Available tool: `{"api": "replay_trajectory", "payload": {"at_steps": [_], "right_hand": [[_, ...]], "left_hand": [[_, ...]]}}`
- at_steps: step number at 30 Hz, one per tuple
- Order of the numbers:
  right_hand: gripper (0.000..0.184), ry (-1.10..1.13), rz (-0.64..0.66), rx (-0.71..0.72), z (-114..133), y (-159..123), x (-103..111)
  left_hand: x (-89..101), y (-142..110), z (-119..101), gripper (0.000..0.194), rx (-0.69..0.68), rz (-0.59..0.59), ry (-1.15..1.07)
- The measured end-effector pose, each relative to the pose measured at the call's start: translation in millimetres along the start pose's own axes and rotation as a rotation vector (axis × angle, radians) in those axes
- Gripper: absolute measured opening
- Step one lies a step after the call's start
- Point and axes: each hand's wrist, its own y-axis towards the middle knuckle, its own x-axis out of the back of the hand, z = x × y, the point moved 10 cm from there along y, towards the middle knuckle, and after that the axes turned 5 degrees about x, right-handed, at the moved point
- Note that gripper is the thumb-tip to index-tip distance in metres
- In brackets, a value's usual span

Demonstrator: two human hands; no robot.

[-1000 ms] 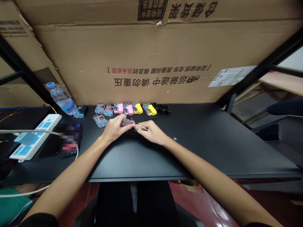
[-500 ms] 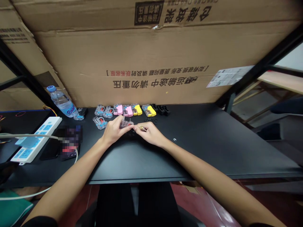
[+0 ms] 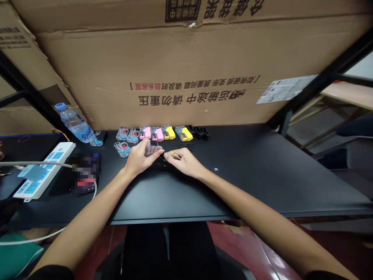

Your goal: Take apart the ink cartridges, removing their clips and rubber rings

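My left hand [image 3: 137, 158] is closed round a small clear plastic case [image 3: 152, 148], held above the black table. Close to its right side, my right hand [image 3: 186, 162] is pinched, with a brass-coloured end of a slim tool [image 3: 176, 156] showing between the fingers. The rest of that tool is hidden in the hand. A small dark part [image 3: 162, 155] shows between the fingertips of both hands; its kind is unclear. Behind the hands lie several similar clear cases [image 3: 133, 135], some with pink parts [image 3: 157, 134] and some with yellow parts [image 3: 169, 132].
Black plastic pieces [image 3: 201, 133] and small black rings [image 3: 188, 145] lie behind my right hand. A tiny white piece [image 3: 216, 169] rests farther right. On the left are a water bottle [image 3: 76, 123], a power strip [image 3: 46, 170] and a cable. Cardboard [image 3: 186, 54] walls the back.
My hands have drawn slightly apart at the fingertips, and the clear case has tilted a little in my left hand. The whole view has shifted slightly.
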Motion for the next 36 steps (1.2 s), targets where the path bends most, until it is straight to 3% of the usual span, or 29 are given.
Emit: {"api": "replay_trajectory", "payload": {"at_steps": [6, 13, 21, 36], "right_hand": [[0.050, 0.096, 0.081, -0.044, 0, 2, -1], [0.055, 0.088, 0.093, -0.053, 2, 2, 2], [0.040, -0.102, -0.107, 0.043, 4, -1, 16], [0.028, -0.057, -0.038, 0.122, 2, -1, 11]], "left_hand": [[-9.8, 2, 4, 0.042, 0.090, 0.117, -0.192], [-8.1, 6, 6, 0.047, 0.165, 0.091, -0.301], [-0.8, 6, 13, 0.041, 0.199, 0.019, -0.227], [-2.2, 9, 13, 0.044, 0.198, 0.052, -0.236]]}}
